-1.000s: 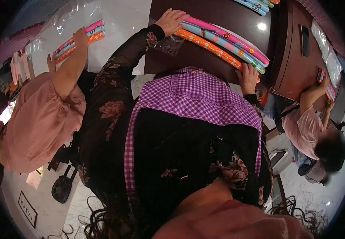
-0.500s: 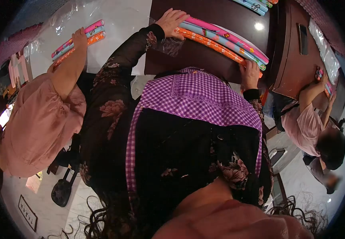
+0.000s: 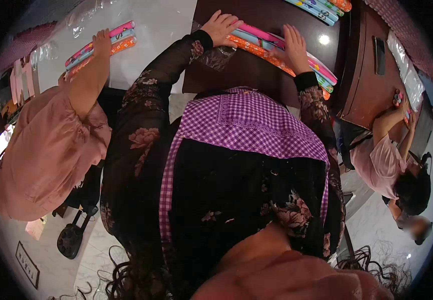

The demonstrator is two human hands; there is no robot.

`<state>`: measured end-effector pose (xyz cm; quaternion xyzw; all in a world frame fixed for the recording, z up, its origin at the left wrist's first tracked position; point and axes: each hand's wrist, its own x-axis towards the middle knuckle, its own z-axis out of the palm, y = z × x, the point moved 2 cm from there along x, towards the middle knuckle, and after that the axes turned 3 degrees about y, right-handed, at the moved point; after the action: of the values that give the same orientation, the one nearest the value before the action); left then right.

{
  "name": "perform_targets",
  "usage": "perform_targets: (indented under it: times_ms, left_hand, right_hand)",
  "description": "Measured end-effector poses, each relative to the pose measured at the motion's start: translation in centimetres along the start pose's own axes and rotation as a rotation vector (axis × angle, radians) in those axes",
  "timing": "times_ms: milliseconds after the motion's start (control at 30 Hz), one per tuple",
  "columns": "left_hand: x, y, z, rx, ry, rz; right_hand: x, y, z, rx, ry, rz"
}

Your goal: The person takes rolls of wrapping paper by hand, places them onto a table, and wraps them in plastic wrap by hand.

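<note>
Three long rolls of patterned wrapping paper lie side by side on the dark brown table [image 3: 246, 75]: a pink roll [image 3: 256, 33], a light blue roll [image 3: 248, 37] and an orange roll [image 3: 261, 51]. My left hand [image 3: 221, 29] grips their left ends, with fingers over the far side and thumb on the near side. Across the rolls, right of their middle, my right hand [image 3: 296, 50] rests with fingers stretched and thumb spread. It covers part of the rolls. Crumpled clear plastic [image 3: 217, 59] lies beneath my left wrist.
More rolls [image 3: 316, 9] lie at the table's far edge. At left, a co-worker's hand [image 3: 101, 42] is on similar rolls [image 3: 122, 45] over a white surface [image 3: 151, 45]. At right, another person [image 3: 376, 162] handles rolls beside a brown cabinet [image 3: 364, 90] with a phone [image 3: 379, 55] on it.
My right hand has moved from the rolls' right end leftward and up onto the rolls, its fingers now spread. My left hand stays at the left ends.
</note>
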<state>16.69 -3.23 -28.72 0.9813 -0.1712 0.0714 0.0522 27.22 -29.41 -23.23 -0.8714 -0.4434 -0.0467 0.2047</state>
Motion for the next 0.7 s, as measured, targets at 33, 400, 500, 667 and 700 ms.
perform_targets:
  times_ms: [33,400,500,667,700]
  left_hand:
    - [0.0,-0.1,-0.1,0.012,0.003,-0.002]
    - [0.3,0.2,-1.0,0.093,-0.206,-0.067]
    - [0.1,-0.6,0.2,0.029,-0.178,-0.063]
    - [-3.5,-4.2,-0.4,-0.586,0.617,-0.763]
    - [-4.8,-4.3,-0.2,-0.630,0.629,-0.856]
  right_hand:
    - [1.0,0.3,1.0,0.018,-0.057,-0.050]
    - [1.5,-6.1,5.3,-0.216,-0.257,-0.116]
    - [1.6,-6.1,5.2,-0.182,-0.233,-0.101]
    - [1.6,-5.8,5.4,-0.164,-0.221,-0.096]
    - [1.6,-5.8,5.4,-0.164,-0.230,-0.101]
